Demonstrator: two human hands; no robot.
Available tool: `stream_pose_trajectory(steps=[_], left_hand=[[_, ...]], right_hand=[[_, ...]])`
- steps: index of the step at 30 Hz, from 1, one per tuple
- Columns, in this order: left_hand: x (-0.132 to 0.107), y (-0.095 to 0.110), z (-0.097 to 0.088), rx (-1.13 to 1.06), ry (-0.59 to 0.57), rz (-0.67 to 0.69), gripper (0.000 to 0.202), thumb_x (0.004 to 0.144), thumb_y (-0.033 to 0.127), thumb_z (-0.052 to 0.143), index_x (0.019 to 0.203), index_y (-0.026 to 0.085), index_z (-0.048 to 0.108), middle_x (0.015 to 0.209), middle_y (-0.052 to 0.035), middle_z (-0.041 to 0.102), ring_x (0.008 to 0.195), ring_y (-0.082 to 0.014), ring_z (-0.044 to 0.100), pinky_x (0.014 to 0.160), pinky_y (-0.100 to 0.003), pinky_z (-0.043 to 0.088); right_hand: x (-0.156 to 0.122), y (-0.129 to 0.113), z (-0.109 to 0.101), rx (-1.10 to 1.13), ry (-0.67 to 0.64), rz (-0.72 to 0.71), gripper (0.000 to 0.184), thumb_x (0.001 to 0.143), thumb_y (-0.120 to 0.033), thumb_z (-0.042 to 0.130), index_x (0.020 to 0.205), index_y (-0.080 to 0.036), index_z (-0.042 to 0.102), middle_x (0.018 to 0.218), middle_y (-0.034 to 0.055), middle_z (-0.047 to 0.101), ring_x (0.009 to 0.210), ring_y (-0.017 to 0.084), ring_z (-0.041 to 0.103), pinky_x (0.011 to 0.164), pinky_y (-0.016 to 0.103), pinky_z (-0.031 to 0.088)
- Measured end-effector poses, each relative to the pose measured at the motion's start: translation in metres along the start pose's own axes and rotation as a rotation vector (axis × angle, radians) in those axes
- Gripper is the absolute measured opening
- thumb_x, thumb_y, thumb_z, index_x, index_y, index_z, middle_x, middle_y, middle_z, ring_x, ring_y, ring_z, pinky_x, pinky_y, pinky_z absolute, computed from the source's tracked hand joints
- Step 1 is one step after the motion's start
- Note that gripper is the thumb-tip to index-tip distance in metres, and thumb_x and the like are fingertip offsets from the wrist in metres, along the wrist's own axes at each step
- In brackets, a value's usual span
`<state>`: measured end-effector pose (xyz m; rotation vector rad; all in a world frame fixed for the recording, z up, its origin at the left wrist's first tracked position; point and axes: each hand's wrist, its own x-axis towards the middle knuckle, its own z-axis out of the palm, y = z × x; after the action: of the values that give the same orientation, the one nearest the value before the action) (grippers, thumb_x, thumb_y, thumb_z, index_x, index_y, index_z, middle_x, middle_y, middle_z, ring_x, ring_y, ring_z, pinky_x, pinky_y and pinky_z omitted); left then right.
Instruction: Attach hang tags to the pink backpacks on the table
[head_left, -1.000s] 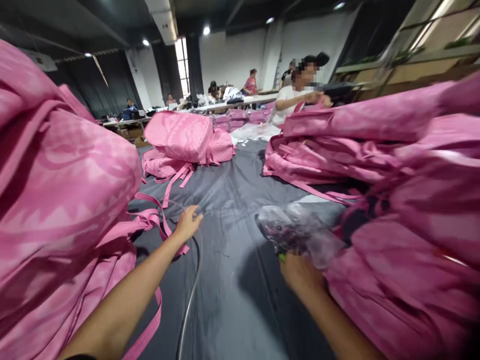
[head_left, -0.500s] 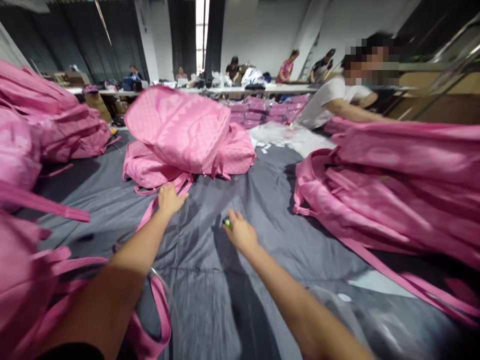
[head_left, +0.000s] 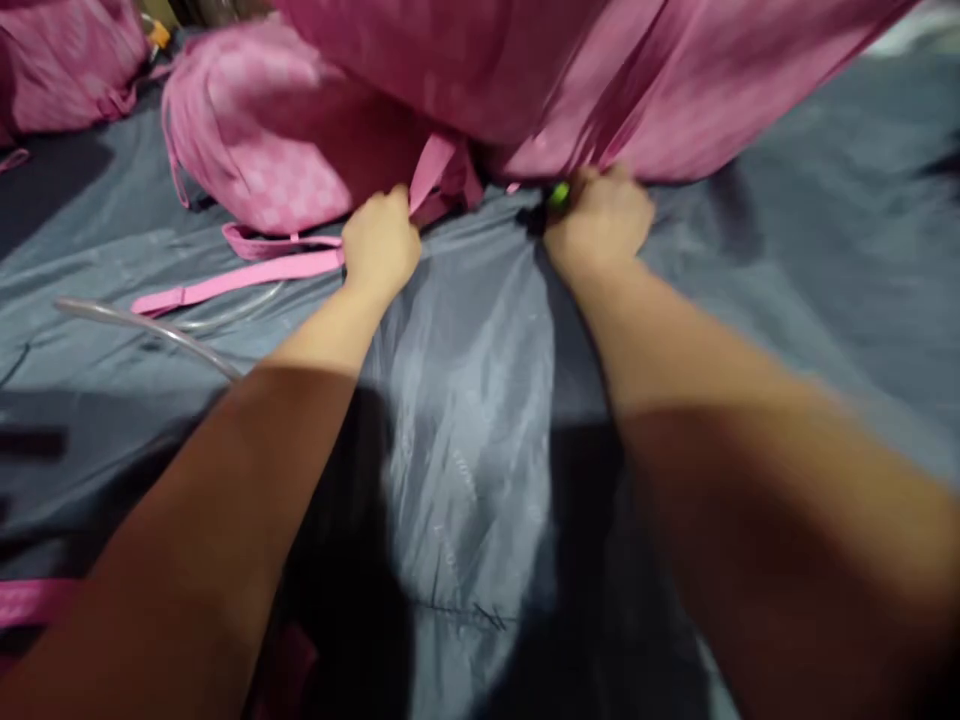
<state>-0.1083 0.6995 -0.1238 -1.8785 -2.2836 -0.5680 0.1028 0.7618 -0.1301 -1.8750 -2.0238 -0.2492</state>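
Both hands show at twelve o'clock on my feed: left hand point(head_left: 382, 245) clamped on a pink strap point(head_left: 424, 172), right hand point(head_left: 600, 215) fisted around a green object point(head_left: 559, 195), touching the pink backpack point(head_left: 480, 60).

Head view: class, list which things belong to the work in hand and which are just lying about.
In hand: left hand gripping pink strap; right hand with small green item; big pink bag.
Lying about: clear tube; loose strap; far bag.
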Motion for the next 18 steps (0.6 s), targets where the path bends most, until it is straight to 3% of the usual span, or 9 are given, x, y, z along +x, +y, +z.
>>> stream_pose_trajectory(steps=[2, 4, 6, 10, 14, 18], left_hand=[[-0.023, -0.011, 0.001, -0.008, -0.045, -0.01, 0.038, 0.094, 0.042, 0.038, 0.11, 0.014, 0.058, 0.106, -0.0122, 0.065, 0.103, -0.0277, 0.059, 0.087, -0.036, 0.042], [-0.054, -0.015, -0.001, -0.022, -0.114, -0.068, 0.044, 0.095, 0.048, 0.033, 0.104, 0.016, 0.062, 0.098, -0.0126, 0.068, 0.095, -0.0267, 0.063, 0.079, -0.033, 0.044], [-0.084, -0.01, -0.01, -0.036, -0.182, -0.155, 0.047, 0.095, 0.049, 0.031, 0.105, 0.017, 0.063, 0.095, -0.0134, 0.07, 0.09, -0.026, 0.065, 0.073, -0.032, 0.043], [-0.133, 0.011, -0.047, -0.016, -0.285, -0.272, 0.049, 0.097, 0.045, 0.026, 0.102, 0.016, 0.065, 0.092, -0.0146, 0.071, 0.086, -0.0253, 0.067, 0.068, -0.031, 0.043], [-0.185, 0.029, -0.096, -0.021, -0.37, -0.133, 0.043, 0.096, 0.039, 0.03, 0.095, 0.017, 0.066, 0.095, -0.0123, 0.071, 0.089, -0.0233, 0.067, 0.073, -0.03, 0.044], [-0.256, 0.048, -0.132, -0.124, -0.462, -0.004, 0.041, 0.095, 0.034, 0.03, 0.094, 0.022, 0.069, 0.095, -0.0117, 0.07, 0.093, -0.0242, 0.067, 0.079, -0.035, 0.047]], right_hand=[[-0.027, -0.008, -0.004, 0.049, -0.061, -0.004, 0.062, 0.092, -0.034, 0.017, 0.103, 0.014, 0.056, 0.109, 0.0223, 0.059, 0.107, 0.026, 0.058, 0.077, 0.035, 0.042], [-0.062, -0.014, -0.016, 0.052, -0.177, -0.06, 0.053, 0.094, -0.026, 0.019, 0.107, 0.012, 0.054, 0.107, 0.0199, 0.058, 0.106, 0.022, 0.059, 0.08, 0.03, 0.041], [-0.093, -0.015, -0.035, 0.058, -0.195, -0.064, 0.042, 0.095, -0.026, 0.03, 0.102, 0.005, 0.058, 0.097, 0.0159, 0.061, 0.096, 0.021, 0.064, 0.076, 0.027, 0.041], [-0.14, -0.004, -0.082, 0.109, -0.326, -0.008, 0.029, 0.094, -0.022, 0.037, 0.101, -0.007, 0.061, 0.097, 0.016, 0.064, 0.086, 0.023, 0.067, 0.069, 0.027, 0.045], [-0.198, 0.013, -0.129, 0.171, -0.294, 0.042, 0.024, 0.09, -0.021, 0.041, 0.094, -0.021, 0.065, 0.092, 0.0097, 0.068, 0.075, 0.022, 0.068, 0.063, 0.029, 0.049], [-0.289, 0.028, -0.156, 0.365, -0.243, 0.154, 0.03, 0.087, -0.022, 0.037, 0.093, -0.023, 0.066, 0.091, 0.0081, 0.07, 0.082, 0.022, 0.069, 0.068, 0.029, 0.053]])
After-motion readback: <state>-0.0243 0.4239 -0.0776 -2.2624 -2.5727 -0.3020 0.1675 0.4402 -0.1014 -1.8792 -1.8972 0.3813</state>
